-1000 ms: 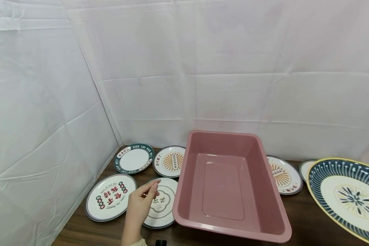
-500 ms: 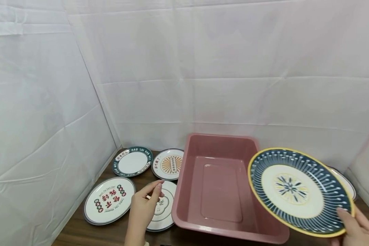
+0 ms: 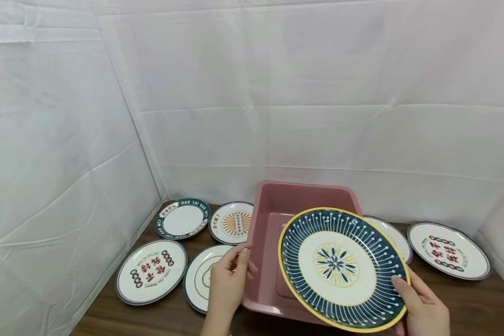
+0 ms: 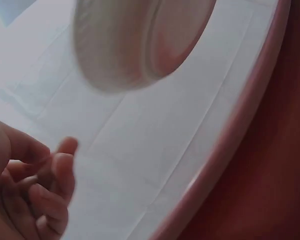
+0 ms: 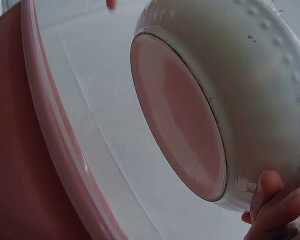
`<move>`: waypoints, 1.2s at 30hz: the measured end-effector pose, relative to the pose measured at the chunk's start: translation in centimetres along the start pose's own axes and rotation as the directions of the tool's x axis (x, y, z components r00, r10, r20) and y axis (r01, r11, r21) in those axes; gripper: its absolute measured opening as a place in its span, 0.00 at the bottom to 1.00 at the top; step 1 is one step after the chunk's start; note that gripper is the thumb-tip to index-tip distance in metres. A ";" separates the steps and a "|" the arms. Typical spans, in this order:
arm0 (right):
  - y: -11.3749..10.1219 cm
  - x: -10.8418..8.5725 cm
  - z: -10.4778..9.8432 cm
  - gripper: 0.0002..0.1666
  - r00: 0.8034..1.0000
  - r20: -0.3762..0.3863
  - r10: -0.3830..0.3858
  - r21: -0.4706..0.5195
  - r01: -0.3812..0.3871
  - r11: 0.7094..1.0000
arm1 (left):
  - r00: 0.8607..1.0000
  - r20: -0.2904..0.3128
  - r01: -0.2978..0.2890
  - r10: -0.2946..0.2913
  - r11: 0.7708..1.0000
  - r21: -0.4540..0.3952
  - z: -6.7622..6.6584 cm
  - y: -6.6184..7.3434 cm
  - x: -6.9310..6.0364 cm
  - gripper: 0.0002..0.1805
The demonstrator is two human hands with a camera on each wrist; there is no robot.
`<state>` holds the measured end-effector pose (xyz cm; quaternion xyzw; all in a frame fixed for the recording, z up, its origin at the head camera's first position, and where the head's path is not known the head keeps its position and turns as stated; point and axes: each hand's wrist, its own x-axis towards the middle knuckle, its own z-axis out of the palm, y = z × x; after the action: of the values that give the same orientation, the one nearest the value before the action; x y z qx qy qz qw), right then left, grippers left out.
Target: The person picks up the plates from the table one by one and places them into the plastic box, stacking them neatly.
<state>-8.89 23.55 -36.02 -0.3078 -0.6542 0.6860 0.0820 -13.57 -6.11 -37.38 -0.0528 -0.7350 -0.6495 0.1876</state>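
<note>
In the head view, my right hand (image 3: 424,303) grips the right edge of a blue-and-white plate (image 3: 337,266) with a yellow rim, thumb on top and fingers beneath. The plate is tilted above the right front part of a pink plastic basin (image 3: 310,196) and hides much of it. The right wrist view shows the plate's pale underside (image 5: 255,90) with its foot ring. My left hand (image 3: 228,277) hovers near the basin's left side, fingers loosely curled and holding nothing; the left wrist view shows it apart from the plate.
Left of the basin lie several white plates, among them a green-rimmed plate (image 3: 182,218), a red-lettered plate (image 3: 152,272) and an orange sunburst plate (image 3: 231,221). Another red-lettered plate (image 3: 448,250) lies right. A white cloth (image 3: 319,93) hangs behind the wooden table (image 3: 470,298).
My right hand has brought the blue-and-white plate leftward from the far right to over the basin. My left hand has shifted right, toward the basin's left side.
</note>
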 end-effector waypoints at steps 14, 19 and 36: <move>0.6 -1.0 1.6 0.37 0.991 0.124 -0.043 -0.018 0.046 0.999 | 0.949 0.286 0.135 -0.134 0.991 0.015 1.0 0.1 -0.2 0.28; 0.6 -1.0 2.0 0.36 0.984 0.161 -0.076 -0.034 0.082 0.996 | 0.936 0.325 0.165 -0.134 0.984 -0.070 1.0 -0.3 -0.1 0.25; -0.1 -1.5 2.6 0.40 0.976 0.168 -0.140 -0.144 0.165 0.976 | 0.915 0.370 0.216 -0.163 0.970 -0.107 0.8 -0.3 0.0 0.24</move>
<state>-9.11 20.59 -35.62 -0.2072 -0.7324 0.6459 0.0583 -13.81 -5.37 -37.72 -0.1123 -0.7090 -0.6960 -0.0180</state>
